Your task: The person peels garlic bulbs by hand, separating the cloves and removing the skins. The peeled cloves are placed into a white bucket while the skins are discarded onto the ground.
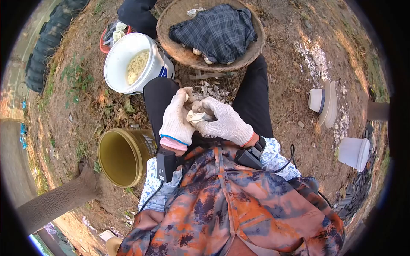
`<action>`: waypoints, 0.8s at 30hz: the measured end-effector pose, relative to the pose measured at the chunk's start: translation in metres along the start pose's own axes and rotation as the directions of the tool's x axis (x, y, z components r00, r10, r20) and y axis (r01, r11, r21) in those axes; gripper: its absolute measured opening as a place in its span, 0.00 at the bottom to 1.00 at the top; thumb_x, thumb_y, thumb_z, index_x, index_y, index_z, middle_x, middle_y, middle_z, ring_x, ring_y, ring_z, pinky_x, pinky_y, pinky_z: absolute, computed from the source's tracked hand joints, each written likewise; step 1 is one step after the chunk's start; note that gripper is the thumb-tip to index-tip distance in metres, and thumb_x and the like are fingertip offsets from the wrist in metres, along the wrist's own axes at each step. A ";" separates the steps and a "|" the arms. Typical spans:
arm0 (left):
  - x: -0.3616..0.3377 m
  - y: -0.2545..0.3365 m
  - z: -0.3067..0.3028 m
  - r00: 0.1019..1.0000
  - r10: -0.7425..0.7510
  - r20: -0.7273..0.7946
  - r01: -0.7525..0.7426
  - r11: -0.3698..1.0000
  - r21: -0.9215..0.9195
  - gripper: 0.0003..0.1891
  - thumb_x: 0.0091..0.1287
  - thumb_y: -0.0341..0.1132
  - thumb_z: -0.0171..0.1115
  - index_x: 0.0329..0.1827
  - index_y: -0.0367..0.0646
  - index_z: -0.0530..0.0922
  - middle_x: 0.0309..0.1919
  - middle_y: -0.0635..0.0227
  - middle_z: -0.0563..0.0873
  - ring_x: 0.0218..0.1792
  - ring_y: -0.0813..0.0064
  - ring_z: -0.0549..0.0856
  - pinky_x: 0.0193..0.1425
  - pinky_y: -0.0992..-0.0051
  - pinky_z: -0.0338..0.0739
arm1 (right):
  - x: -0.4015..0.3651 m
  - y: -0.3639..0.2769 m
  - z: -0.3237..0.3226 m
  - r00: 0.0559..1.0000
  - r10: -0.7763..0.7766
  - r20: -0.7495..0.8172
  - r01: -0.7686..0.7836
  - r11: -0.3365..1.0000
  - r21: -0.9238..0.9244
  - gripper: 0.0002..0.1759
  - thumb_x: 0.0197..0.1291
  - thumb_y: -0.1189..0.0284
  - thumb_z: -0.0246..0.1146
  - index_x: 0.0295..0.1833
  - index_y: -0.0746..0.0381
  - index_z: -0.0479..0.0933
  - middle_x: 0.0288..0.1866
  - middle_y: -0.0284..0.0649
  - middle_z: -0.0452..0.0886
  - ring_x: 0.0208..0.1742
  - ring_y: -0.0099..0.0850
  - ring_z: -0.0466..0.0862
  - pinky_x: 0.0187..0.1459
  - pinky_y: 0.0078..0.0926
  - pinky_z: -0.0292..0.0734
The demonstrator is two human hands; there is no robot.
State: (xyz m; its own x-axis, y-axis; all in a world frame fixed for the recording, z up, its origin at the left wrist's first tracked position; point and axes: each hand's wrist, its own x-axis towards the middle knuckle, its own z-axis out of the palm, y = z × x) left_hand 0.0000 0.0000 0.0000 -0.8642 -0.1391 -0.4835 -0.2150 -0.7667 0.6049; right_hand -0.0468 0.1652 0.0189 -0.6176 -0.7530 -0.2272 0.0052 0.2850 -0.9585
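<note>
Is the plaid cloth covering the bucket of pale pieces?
No, the plaid cloth lies in the basket, and the bucket beside it stands open.

Single view, worn at head height, lens pitched steeply forward and down. Wearer's apron (230,200) fills the near foreground; left hand (177,117) and right hand (225,123) sit mid-frame, close in. Woven basket (188,59) lies beyond the knees at the top edge. Very wide, round field: black corners, tree trunk (60,198) and ground bending at the sides.
</note>
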 end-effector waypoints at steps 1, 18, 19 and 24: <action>-0.002 0.000 0.007 0.999 0.043 -0.034 -0.045 0.997 -0.060 0.17 0.77 0.45 0.60 0.60 0.44 0.77 0.41 0.67 0.78 0.39 0.72 0.81 0.45 0.68 0.82 | -0.001 0.003 0.002 0.996 -0.061 -0.071 0.066 0.995 0.074 0.26 0.61 0.61 0.75 0.61 0.59 0.78 0.56 0.41 0.84 0.51 0.32 0.86 0.54 0.28 0.79; -0.015 -0.004 0.039 0.938 0.237 -0.253 -0.179 0.956 0.231 0.13 0.77 0.41 0.61 0.53 0.40 0.78 0.35 0.72 0.78 0.30 0.83 0.79 0.32 0.81 0.76 | 0.002 0.004 0.019 0.914 -0.117 -0.389 0.129 0.992 0.006 0.17 0.66 0.65 0.69 0.51 0.67 0.78 0.36 0.43 0.85 0.34 0.31 0.83 0.38 0.31 0.77; -0.013 -0.006 0.036 0.940 0.232 -0.250 -0.175 0.957 0.230 0.13 0.77 0.41 0.61 0.53 0.40 0.78 0.35 0.72 0.78 0.30 0.83 0.79 0.32 0.81 0.76 | 0.004 0.009 0.020 0.900 0.006 -0.436 0.083 0.979 0.185 0.14 0.69 0.65 0.66 0.48 0.67 0.78 0.35 0.40 0.85 0.34 0.31 0.83 0.38 0.30 0.77; -0.012 0.004 0.024 0.996 -0.005 -0.087 0.004 1.000 -0.003 0.16 0.78 0.45 0.59 0.53 0.39 0.78 0.36 0.72 0.80 0.30 0.82 0.79 0.31 0.81 0.75 | 0.002 0.014 -0.014 0.999 -0.055 0.001 0.020 0.371 0.928 0.07 0.71 0.69 0.64 0.44 0.61 0.83 0.32 0.32 0.83 0.28 0.17 0.78 0.29 0.16 0.71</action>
State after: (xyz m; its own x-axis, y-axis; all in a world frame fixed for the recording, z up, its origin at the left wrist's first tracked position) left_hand -0.0011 0.0141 0.0235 -0.8203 -0.1896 -0.5395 -0.2172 -0.7695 0.6006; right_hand -0.0588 0.1763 0.0072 -0.6163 -0.7679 -0.1745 0.7200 -0.4598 -0.5198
